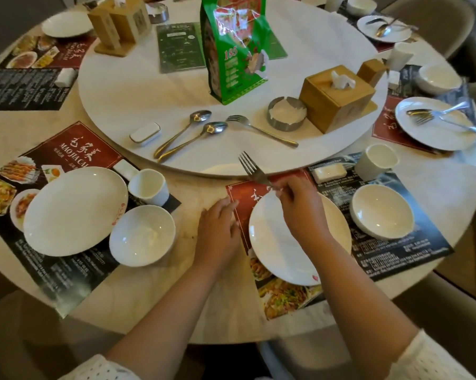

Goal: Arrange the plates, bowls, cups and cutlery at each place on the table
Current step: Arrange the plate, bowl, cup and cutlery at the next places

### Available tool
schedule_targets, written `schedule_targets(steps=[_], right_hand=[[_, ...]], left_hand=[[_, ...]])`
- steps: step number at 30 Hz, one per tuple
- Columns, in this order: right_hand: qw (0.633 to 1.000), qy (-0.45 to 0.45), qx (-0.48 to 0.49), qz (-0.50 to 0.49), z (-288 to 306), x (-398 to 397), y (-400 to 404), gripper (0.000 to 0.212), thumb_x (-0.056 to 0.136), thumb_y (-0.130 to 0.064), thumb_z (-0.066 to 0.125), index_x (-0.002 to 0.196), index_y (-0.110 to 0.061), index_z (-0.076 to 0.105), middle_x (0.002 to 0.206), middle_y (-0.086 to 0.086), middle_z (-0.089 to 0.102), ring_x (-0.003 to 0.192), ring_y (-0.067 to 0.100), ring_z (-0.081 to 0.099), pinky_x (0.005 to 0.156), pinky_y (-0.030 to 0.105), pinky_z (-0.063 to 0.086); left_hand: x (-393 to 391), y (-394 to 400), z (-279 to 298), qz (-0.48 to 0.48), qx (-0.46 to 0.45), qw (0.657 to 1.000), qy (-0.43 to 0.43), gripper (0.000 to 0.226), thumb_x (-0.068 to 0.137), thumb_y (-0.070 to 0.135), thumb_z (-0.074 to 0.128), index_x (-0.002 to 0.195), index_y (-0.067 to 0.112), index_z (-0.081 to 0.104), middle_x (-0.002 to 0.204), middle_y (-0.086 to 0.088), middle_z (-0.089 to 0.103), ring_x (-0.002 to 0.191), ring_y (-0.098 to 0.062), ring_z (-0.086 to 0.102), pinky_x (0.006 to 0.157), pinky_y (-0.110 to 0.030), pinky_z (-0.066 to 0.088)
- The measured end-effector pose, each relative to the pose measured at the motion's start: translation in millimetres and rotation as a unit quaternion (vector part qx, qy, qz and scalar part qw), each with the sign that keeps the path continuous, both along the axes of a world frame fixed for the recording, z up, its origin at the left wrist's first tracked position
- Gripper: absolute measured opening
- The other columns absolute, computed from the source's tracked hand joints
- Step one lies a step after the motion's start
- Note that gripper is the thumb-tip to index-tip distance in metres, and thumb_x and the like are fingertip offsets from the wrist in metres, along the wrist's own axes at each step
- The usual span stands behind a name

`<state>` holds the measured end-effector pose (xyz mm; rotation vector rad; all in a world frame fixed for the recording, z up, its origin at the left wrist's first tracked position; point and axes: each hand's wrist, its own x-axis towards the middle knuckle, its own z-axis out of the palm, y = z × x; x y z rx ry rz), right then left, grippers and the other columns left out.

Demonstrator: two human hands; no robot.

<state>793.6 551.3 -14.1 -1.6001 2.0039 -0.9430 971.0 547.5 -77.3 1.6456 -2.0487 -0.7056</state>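
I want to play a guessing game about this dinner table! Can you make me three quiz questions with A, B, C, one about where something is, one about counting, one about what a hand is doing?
1. Where does the tall green printed bag stand?
A. on the round white turntable
B. on a chair
C. in a bowl

2. How many shiny metal spoons lie side by side on the turntable?
A. one
B. two
C. five

3. What is the right hand doing?
A. holding a silver metal fork
B. lying flat
C. lifting a cup

Answers: 1 A, the bag stands mid-turntable; 2 B, two spoons lie together; 3 A, fingers pinch the fork's handle above the round white plate.
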Motion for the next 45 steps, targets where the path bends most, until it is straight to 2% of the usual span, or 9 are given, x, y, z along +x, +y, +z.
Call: schedule_targets(steps=[2,7,12,20,27,33,38,41,45], right_hand=[[0.998,-0.026,0.044,-0.028,-7.7,-6.1,28.2,0.014,0.094,-0.011,0.054,0.102,-0.018,0.063,0.096,-0.001,0.06,0.077,0.007,0.053,0.062,0.012,0.035],[0.993,-0.01,0.089,-0.078,-21.0,-15.1,67.0,0.02,0.095,-0.011,0.053,0.112,-0.016,0.062,0.099,-0.002,0.056,0.075,0.006,0.05,0.061,0.009,0.033],[0.992,0.036,0.088,-0.084,-26.9,-14.2,84.0,0.019,0.094,-0.007,0.053,0.111,-0.011,0.061,0.103,0.008,0.059,0.079,0.012,0.05,0.071,0.022,0.039],[0.99,0.054,0.102,-0.081,-31.9,-13.8,90.6,0.02,0.095,-0.009,0.051,0.113,-0.009,0.06,0.106,0.01,0.06,0.091,0.021,0.057,0.076,0.025,0.043],[0.993,0.063,0.077,-0.067,-31.8,-16.9,92.8,0.022,0.094,-0.008,0.052,0.115,-0.007,0.06,0.108,0.01,0.06,0.095,0.021,0.055,0.081,0.028,0.045],[0.992,0.09,-0.015,-0.086,-19.2,-1.1,77.7,0.029,0.088,-0.012,0.063,0.117,-0.012,0.058,0.109,0.007,0.054,0.102,0.019,0.047,0.085,0.032,0.046],[0.997,0.049,-0.053,-0.019,-14.1,34.4,35.6,0.018,0.087,-0.003,0.06,0.103,-0.009,0.064,0.106,0.006,0.055,0.101,0.019,0.048,0.079,0.022,0.039],[0.996,0.026,-0.079,0.013,-10.2,56.6,4.9,0.013,0.085,-0.001,0.061,0.094,-0.006,0.068,0.096,0.007,0.057,0.093,0.02,0.05,0.076,0.023,0.038],[0.997,0.015,-0.05,0.057,-7.9,81.4,-38.0,0.02,0.087,-0.005,0.058,0.101,-0.014,0.071,0.099,0.002,0.058,0.096,0.017,0.049,0.085,0.027,0.043]], left_hand=[[-1.7,17.2,0.0,-0.001,-0.002,0.999,0.037,0.045,0.094,0.018,0.05,0.138,0.024,0.048,0.145,0.007,0.043,0.135,-0.012,0.035,0.114,-0.036,0.03],[-2.6,49.6,-5.0,-0.018,-0.013,0.999,0.044,0.045,0.093,0.016,0.052,0.138,0.023,0.05,0.143,0.007,0.046,0.133,-0.009,0.037,0.115,-0.042,0.031],[-3.9,57.4,-5.3,-0.004,-0.009,0.999,0.032,0.046,0.095,0.019,0.05,0.14,0.025,0.046,0.144,0.007,0.045,0.134,-0.009,0.035,0.116,-0.038,0.03],[-6.1,61.9,0.9,0.001,0.006,1.0,0.023,0.047,0.095,0.018,0.05,0.142,0.024,0.044,0.145,0.005,0.044,0.136,-0.012,0.034,0.114,-0.03,0.025],[-8.8,61.6,5.8,0.009,0.004,1.0,0.02,0.044,0.095,0.016,0.05,0.139,0.022,0.048,0.142,0.005,0.048,0.133,-0.011,0.039,0.113,-0.037,0.033],[-10.7,41.1,21.1,0.034,-0.068,0.997,0.025,0.03,0.092,0.014,0.053,0.119,0.025,0.063,0.119,0.011,0.058,0.107,0.005,0.041,0.09,-0.015,0.038],[2.4,-13.2,43.4,0.076,-0.094,0.992,0.019,0.016,0.092,0.017,0.057,0.1,0.026,0.067,0.106,0.01,0.06,0.102,-0.003,0.049,0.074,-0.005,0.03],[14.1,-55.4,55.4,0.084,-0.119,0.989,0.012,0.018,0.09,0.013,0.057,0.099,0.021,0.07,0.103,0.006,0.061,0.099,-0.006,0.051,0.074,-0.011,0.036],[28.9,-109.9,61.4,0.112,-0.123,0.986,0.015,0.022,0.088,0.009,0.057,0.104,0.018,0.07,0.111,0.0,0.062,0.109,-0.019,0.053,0.089,-0.032,0.046]])
